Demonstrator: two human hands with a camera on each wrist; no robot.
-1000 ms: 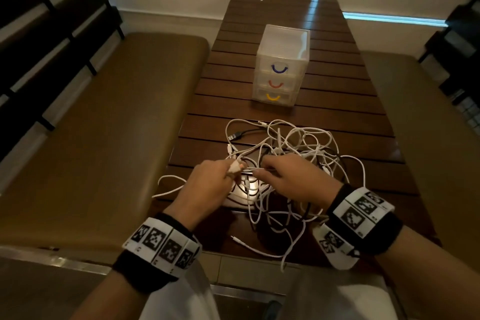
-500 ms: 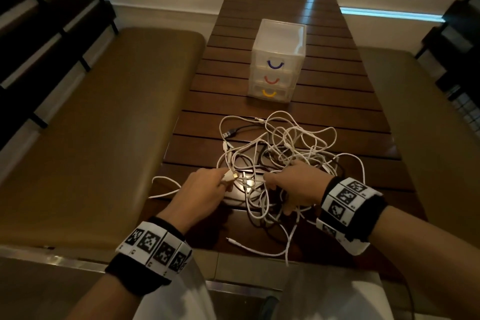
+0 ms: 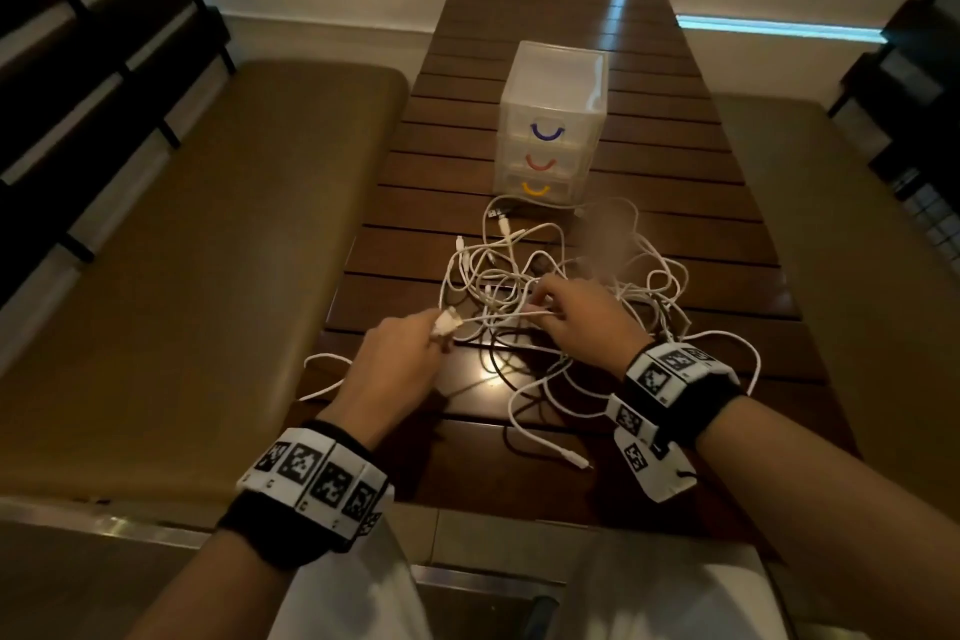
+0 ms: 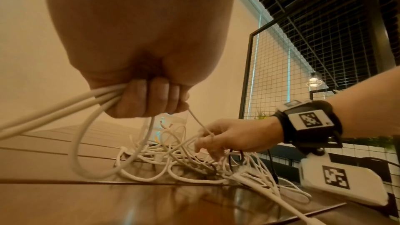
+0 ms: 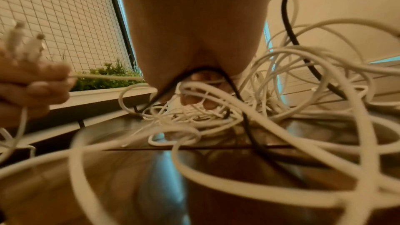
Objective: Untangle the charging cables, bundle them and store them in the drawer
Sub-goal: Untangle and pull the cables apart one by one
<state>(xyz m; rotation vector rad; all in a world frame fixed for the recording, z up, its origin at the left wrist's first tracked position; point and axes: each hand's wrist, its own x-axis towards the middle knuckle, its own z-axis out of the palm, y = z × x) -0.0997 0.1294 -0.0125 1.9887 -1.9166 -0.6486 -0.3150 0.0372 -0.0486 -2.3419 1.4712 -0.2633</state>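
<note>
- Gripping white plug ends [image 3: 448, 322] in curled fingers, the left hand [image 3: 397, 364] drew one strand sideways.
- Right hand [image 3: 582, 314] pinched that strand at the cable tangle [image 3: 566, 296], heaped on the surface [image 3: 675, 234] before the shut drawer unit [image 3: 551, 120].
- Pulling harder would likely tighten knots.

The head camera looked steeply down the slatted table [image 3: 675, 234], while both wrist cameras sat low and close, sharing the cable tangle [image 4: 173, 156] from opposite sides.
</note>
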